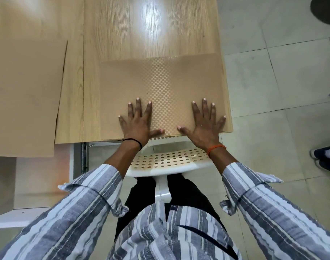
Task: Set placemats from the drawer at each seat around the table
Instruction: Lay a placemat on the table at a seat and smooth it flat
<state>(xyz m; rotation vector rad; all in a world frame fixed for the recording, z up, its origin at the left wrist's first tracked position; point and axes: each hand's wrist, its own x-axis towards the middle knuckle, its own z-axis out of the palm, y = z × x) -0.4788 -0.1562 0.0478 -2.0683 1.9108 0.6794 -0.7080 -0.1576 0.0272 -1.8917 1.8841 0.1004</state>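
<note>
Single head-worn wide-angle cam, looking steeply down and forward, close over the near edge of the surface (149, 34), chair (166, 162) and floor (273, 91) below.

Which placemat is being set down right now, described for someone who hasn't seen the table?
Start at the wooden table and find its near right corner, above the white perforated chair. The placemat there is tan with a woven checker pattern. Unlike the other mat at the far left, both the left hand and the right hand lie flat on it.
</note>
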